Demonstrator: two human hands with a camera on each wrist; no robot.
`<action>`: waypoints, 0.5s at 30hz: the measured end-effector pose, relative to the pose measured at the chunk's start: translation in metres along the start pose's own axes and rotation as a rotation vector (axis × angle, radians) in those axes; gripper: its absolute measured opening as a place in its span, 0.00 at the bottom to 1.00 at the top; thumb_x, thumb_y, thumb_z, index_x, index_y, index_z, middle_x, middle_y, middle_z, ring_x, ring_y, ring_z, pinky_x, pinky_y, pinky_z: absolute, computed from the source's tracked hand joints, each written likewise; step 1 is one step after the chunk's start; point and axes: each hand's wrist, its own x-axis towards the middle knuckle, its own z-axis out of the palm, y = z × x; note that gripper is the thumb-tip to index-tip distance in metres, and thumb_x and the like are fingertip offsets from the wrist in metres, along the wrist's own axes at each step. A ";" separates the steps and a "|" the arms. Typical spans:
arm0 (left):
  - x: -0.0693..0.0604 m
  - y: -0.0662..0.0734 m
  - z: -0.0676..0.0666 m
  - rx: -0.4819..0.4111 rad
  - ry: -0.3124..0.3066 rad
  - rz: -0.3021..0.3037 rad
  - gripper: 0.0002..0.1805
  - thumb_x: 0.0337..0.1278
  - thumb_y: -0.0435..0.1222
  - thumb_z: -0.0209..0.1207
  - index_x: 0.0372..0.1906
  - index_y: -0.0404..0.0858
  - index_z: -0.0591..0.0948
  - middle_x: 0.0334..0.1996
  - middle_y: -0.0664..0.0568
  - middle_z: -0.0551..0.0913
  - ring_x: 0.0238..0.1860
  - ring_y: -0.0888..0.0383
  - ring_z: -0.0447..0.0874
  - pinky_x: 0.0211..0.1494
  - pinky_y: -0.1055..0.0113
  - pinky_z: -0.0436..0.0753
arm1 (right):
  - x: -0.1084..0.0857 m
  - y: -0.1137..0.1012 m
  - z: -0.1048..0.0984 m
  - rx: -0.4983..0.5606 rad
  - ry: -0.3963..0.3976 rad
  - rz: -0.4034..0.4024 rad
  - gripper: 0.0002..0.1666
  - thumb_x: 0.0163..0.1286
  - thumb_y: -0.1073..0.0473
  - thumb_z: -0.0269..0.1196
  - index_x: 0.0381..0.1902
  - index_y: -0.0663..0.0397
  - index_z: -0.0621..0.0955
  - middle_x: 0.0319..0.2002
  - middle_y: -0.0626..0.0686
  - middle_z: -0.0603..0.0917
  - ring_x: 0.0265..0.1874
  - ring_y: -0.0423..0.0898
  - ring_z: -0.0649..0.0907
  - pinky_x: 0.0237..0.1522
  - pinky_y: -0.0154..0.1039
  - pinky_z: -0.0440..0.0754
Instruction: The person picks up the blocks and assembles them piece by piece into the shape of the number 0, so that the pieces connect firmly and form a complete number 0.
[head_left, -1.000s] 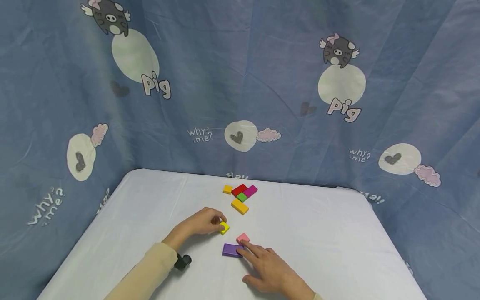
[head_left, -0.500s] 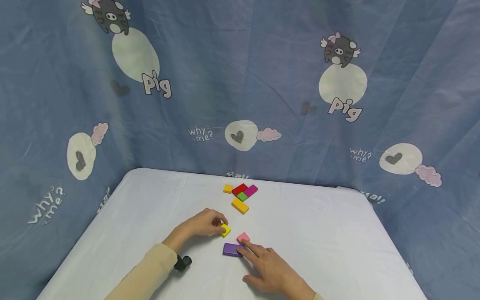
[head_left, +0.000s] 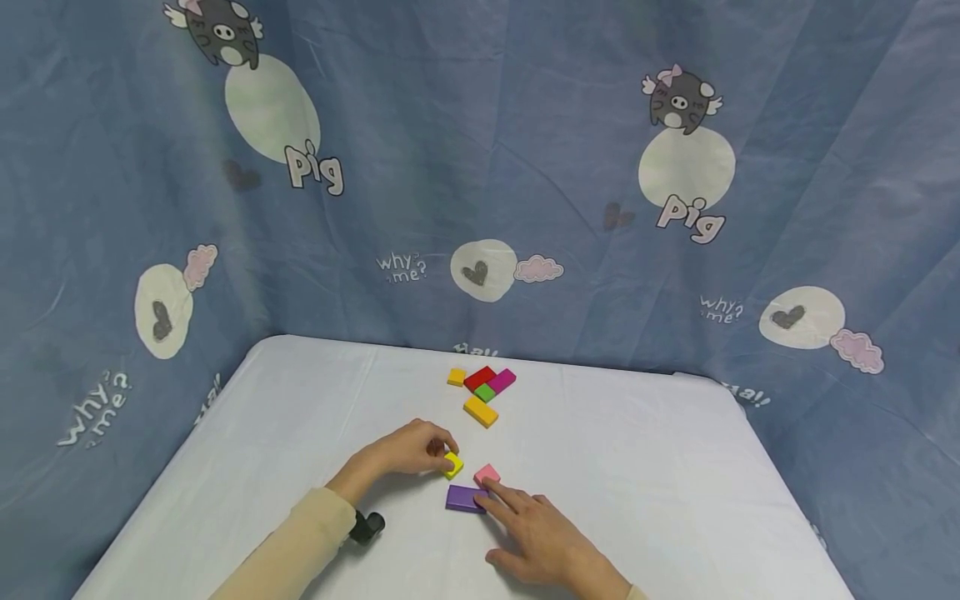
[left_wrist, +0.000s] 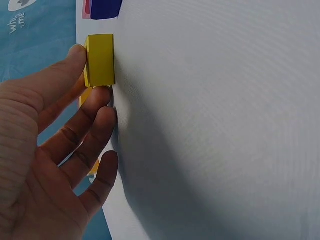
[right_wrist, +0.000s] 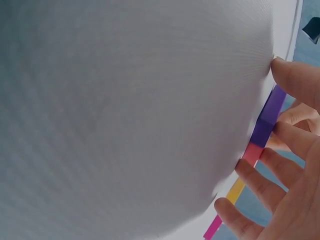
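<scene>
A small yellow block (head_left: 453,466) is between the thumb and fingers of my left hand (head_left: 412,448), low over the white table. The left wrist view shows the thumb on one face of the yellow block (left_wrist: 101,60), with the index finger partly hidden behind it. My right hand (head_left: 538,535) is spread out, its fingertips on a purple rectangular block (head_left: 462,498) and a smaller pink block (head_left: 486,474). Those two lie close together, just right of and below the yellow one. In the right wrist view the fingers reach along the purple block (right_wrist: 270,112) and pink block (right_wrist: 252,153).
Farther back on the white table (head_left: 637,467) lie an orange rectangular block (head_left: 481,412), a green block (head_left: 485,392), a red block (head_left: 479,379), a magenta block (head_left: 502,381) and a small orange-yellow block (head_left: 457,377). A blue patterned curtain (head_left: 570,317) hangs behind.
My left hand has shifted the yellow block slightly right and nearer, toward the pink and purple blocks. My right hand and the other blocks stay put.
</scene>
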 end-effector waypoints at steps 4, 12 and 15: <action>0.000 0.000 0.000 0.012 -0.004 0.009 0.10 0.56 0.40 0.68 0.43 0.43 0.86 0.23 0.62 0.77 0.27 0.64 0.73 0.35 0.68 0.74 | 0.000 0.000 0.000 -0.004 0.011 -0.009 0.44 0.69 0.33 0.55 0.77 0.37 0.57 0.76 0.48 0.56 0.68 0.48 0.68 0.58 0.51 0.75; 0.000 0.000 0.001 0.029 -0.013 0.000 0.10 0.56 0.41 0.68 0.42 0.45 0.86 0.23 0.64 0.77 0.28 0.64 0.73 0.38 0.66 0.74 | -0.001 -0.001 0.000 0.010 0.010 -0.010 0.44 0.69 0.34 0.56 0.77 0.37 0.57 0.76 0.48 0.56 0.68 0.47 0.68 0.58 0.51 0.74; 0.000 0.000 0.003 0.028 -0.012 -0.001 0.09 0.56 0.41 0.68 0.42 0.45 0.86 0.23 0.64 0.77 0.29 0.64 0.73 0.38 0.65 0.74 | -0.001 0.000 0.001 0.002 0.018 -0.019 0.44 0.69 0.33 0.56 0.77 0.38 0.58 0.76 0.48 0.56 0.68 0.47 0.68 0.58 0.51 0.75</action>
